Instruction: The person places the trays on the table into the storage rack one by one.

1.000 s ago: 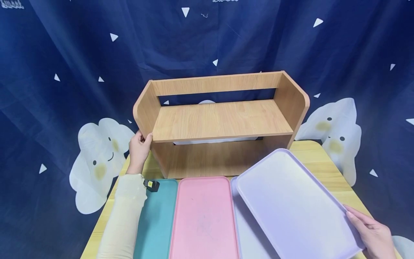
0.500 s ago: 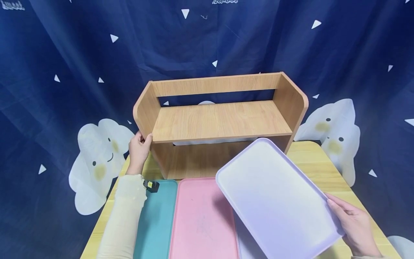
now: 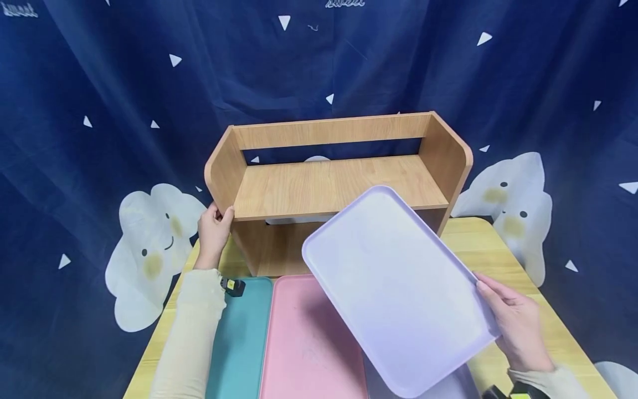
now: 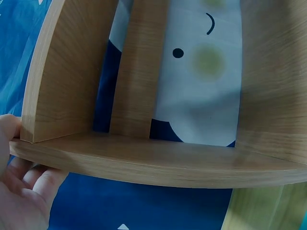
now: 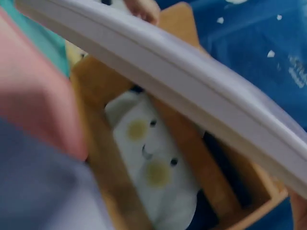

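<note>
My right hand pinches the right edge of a pale purple tray, which is held tilted in the air, its far corner in front of the wooden shelf unit. In the right wrist view the tray shows edge-on and blurred. My left hand grips the front edge of the shelf's left side panel. The left wrist view has this hand with its thumb on one face of the panel and its fingers on the other.
On the wooden table lie a teal tray, a pink tray and another purple tray, partly hidden under the held one. A dark blue curtain with clouds hangs behind.
My right hand has carried the purple tray left and up, from above the right side of the table to in front of the shelf. My left hand has stayed on the side panel.
</note>
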A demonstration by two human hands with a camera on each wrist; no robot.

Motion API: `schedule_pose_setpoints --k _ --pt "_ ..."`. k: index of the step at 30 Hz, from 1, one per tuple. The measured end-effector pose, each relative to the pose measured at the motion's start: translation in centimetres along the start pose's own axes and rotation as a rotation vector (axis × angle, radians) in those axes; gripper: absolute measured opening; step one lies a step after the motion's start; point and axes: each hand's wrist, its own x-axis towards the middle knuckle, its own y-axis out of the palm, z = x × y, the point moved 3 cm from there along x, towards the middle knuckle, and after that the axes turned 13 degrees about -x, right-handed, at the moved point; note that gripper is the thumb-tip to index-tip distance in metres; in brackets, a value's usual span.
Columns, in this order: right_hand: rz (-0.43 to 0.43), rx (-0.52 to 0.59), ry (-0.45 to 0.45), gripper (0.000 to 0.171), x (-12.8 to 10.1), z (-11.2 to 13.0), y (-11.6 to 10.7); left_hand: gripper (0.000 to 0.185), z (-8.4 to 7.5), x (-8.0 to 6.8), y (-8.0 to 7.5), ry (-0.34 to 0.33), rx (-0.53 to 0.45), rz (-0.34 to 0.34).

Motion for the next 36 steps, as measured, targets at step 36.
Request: schedule_pose_setpoints --k 36 --pt "-0.109 0.185 0.22 0.029 4.7 2.8 11.5 0.041 -0.3 -0.1 0.1 -0.012 0.026 0.001"
